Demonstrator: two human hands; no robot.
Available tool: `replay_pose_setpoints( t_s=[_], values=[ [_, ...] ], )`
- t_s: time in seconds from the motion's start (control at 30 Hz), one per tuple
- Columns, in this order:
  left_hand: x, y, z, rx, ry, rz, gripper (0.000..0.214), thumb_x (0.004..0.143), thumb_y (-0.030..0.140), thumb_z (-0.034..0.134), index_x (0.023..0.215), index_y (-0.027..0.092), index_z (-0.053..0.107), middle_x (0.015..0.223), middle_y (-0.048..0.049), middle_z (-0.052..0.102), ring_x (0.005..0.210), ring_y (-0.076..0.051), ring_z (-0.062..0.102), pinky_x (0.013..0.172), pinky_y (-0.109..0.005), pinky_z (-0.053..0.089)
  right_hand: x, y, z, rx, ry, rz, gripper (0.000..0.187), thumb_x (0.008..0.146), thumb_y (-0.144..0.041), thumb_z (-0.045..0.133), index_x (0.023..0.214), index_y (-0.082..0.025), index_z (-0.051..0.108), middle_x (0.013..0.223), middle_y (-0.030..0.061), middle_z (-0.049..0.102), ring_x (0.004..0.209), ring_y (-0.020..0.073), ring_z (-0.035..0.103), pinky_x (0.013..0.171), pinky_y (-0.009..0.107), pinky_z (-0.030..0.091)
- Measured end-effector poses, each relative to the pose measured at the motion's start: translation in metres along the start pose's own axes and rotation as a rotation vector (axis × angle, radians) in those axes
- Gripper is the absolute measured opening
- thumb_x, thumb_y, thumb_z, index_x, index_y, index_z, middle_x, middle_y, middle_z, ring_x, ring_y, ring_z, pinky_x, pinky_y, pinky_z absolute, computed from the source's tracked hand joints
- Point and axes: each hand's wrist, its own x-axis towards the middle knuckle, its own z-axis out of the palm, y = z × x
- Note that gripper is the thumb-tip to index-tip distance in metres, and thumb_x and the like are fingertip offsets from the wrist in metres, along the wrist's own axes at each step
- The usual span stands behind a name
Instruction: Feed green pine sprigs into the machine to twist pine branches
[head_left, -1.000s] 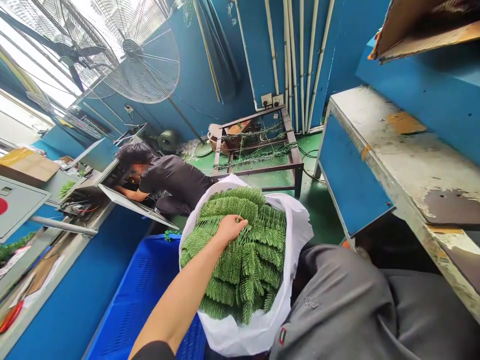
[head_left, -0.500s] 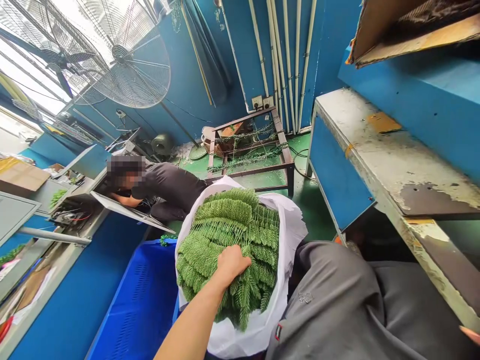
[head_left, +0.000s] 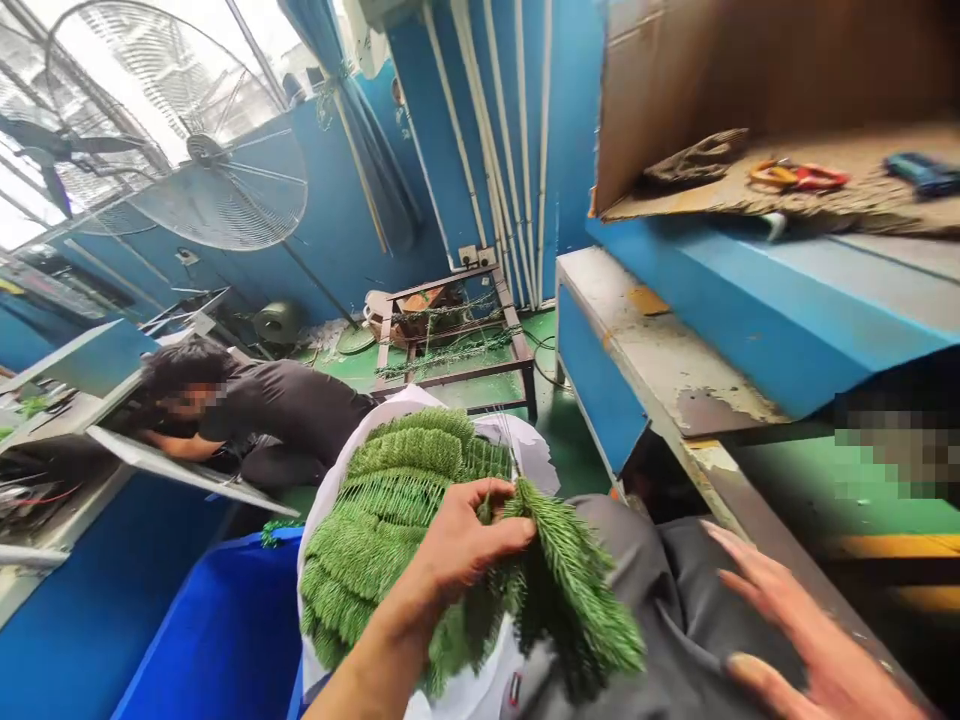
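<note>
The left hand (head_left: 469,545) has its grip closed around the stem end of one artificial fir branch (head_left: 574,585), whose needled tip sticks out to the right above the person's grey trousers (head_left: 660,570). Just behind that hand, a bundle of artificial fir branches (head_left: 382,510) fills a white plastic bag (head_left: 525,450), which stands beside a blue plastic crate (head_left: 217,640) on the near left. The right hand (head_left: 817,640) is open, its fingers spread well apart and holding nothing, at the near right over the trousers; whether it touches them is hard to tell.

To the right stands a worn, grey-topped table (head_left: 645,340) with a blue front, and higher up lie red-and-yellow-handled pliers (head_left: 799,177) on cardboard (head_left: 720,110). At the left, a co-worker (head_left: 262,400) bends over a raised metal panel (head_left: 180,470). Farther off stand a steel rack (head_left: 450,340) hung with green garland (head_left: 450,355) and a large wall fan (head_left: 217,170).
</note>
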Motion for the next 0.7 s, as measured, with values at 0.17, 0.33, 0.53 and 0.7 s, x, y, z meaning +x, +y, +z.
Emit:
replay_pose_setpoints(
  t_s=[0.17,0.33,0.53,0.7],
  values=[
    [0.009,-0.004,0.085,-0.620,-0.114,-0.126,0.040,0.054,0.031,0.080,0.087,0.014,0.067,0.069,-0.0034,0.064,0.061,-0.016,0.056,0.068,-0.032,0.047,0.038,-0.065,-0.011,0.422,-0.370,0.144,0.073,0.087,-0.047,0.048,0.147,-0.025,0.013,0.145,0.0077,0.030,0.129,0.0266,0.033,0.104,0.041,0.037],
    [0.019,-0.023,0.103,-0.626,-0.145,-0.154,0.045,0.061,0.034,0.079,0.101,0.016,0.068,0.073,-0.0021,0.066,0.045,-0.004,0.041,0.048,-0.019,0.037,0.029,-0.058,-0.023,-0.003,-0.163,0.112,0.058,0.088,-0.028,0.046,0.143,-0.024,0.028,0.135,0.0076,0.044,0.123,0.0234,0.043,0.104,0.040,0.038],
    [0.031,-0.025,0.132,-0.771,-0.124,-0.113,0.035,0.073,0.037,0.070,0.101,0.017,0.066,0.070,-0.0019,0.065,0.056,-0.008,0.051,0.055,-0.019,0.041,0.004,-0.045,0.001,-0.406,-0.006,-0.057,0.056,0.087,-0.021,0.037,0.142,-0.027,0.027,0.125,0.0087,0.050,0.103,0.0228,0.058,0.080,0.036,0.056],
    [0.029,-0.020,0.149,-0.766,-0.177,-0.119,0.026,0.072,0.036,0.071,0.084,0.014,0.065,0.071,-0.0053,0.068,0.056,-0.011,0.057,0.056,-0.023,0.044,-0.012,-0.033,-0.028,-0.333,-0.132,-0.163,0.062,0.088,-0.035,0.050,0.144,-0.027,0.024,0.133,0.0070,0.045,0.117,0.0247,0.050,0.091,0.034,0.051]
  ],
)
